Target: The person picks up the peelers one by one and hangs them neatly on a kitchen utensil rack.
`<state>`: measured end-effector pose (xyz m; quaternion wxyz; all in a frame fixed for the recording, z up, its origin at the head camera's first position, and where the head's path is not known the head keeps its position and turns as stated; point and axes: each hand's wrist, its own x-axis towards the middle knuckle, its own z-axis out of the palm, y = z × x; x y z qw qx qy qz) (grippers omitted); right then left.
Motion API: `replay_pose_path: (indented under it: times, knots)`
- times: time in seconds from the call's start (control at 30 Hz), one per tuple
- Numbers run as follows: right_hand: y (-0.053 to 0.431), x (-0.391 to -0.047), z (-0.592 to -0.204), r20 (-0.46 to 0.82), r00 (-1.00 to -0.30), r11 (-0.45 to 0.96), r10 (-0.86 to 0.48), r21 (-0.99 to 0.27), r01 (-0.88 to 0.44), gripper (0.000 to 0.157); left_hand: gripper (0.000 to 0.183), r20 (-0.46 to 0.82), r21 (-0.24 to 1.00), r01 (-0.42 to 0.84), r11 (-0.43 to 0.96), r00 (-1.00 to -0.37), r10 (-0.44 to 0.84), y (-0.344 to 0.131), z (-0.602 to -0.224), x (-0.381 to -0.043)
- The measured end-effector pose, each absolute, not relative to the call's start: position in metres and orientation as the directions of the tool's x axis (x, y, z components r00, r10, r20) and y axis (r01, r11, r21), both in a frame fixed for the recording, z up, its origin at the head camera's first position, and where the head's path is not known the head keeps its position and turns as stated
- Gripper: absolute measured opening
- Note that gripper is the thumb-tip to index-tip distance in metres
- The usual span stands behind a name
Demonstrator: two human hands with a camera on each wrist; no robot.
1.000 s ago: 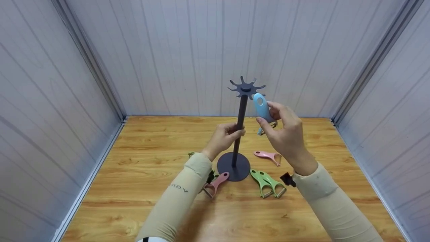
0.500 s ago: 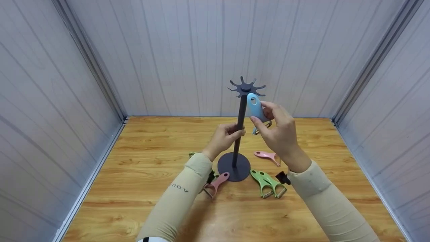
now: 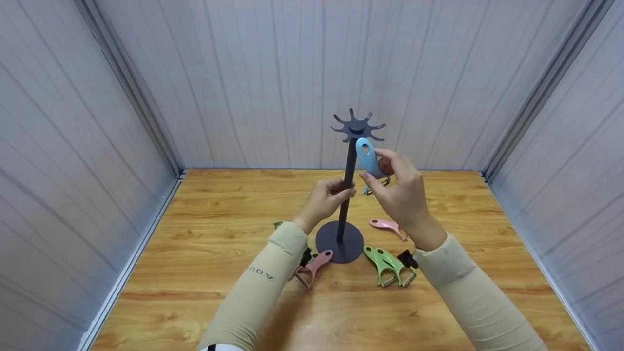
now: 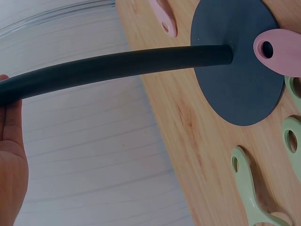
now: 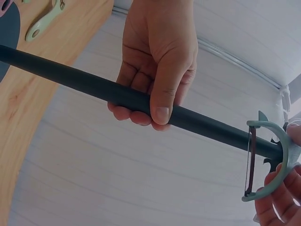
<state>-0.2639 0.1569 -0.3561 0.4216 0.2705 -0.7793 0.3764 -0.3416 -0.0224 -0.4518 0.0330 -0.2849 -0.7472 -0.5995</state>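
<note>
A dark stand with a round base (image 3: 327,239), a tall post (image 3: 350,165) and a star-shaped top of curved hooks (image 3: 357,127) stands on the wooden table. My left hand (image 3: 327,200) grips the post around its middle, thumb and fingers wrapped about it in the right wrist view. My right hand (image 3: 402,187) pinches a light blue peeler (image 3: 369,158), its holed handle end pointing up just below the hooks. In the right wrist view the peeler's curved head and blade (image 5: 263,162) overlap the upper post.
Two green peelers (image 3: 385,261) lie right of the base, and a pink peeler (image 3: 387,225) lies behind them. Another pink peeler (image 3: 319,261) touches the base at front left, near more green ones (image 4: 249,193) partly behind the left sleeve. Pale panels (image 3: 292,83) wall the table.
My right hand has carried the light blue peeler left toward the post, under the hooks, with a slight drop lately. The left hand and stand have stayed in place.
</note>
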Motion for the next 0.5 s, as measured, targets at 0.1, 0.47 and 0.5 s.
replay_pose_path:
  times: [0.1, 0.47, 0.5]
  knots:
    - [0.159, -0.264, -0.358, 0.860, -0.499, 0.563, -0.105, -0.362, -0.743, 0.045, 0.013, 0.389, 0.875, 0.466, 0.131, -0.837, 0.384, -0.023, -0.451, -0.341]
    - [0.167, -0.263, -0.371, 0.847, -0.521, 0.579, -0.106, -0.373, -0.725, 0.046, 0.020, 0.384, 0.878, 0.459, 0.137, -0.845, 0.372, -0.024, -0.450, -0.339]
    - [0.169, -0.263, -0.372, 0.846, -0.522, 0.581, -0.106, -0.373, -0.723, 0.045, 0.020, 0.383, 0.879, 0.458, 0.137, -0.846, 0.371, -0.024, -0.451, -0.339]
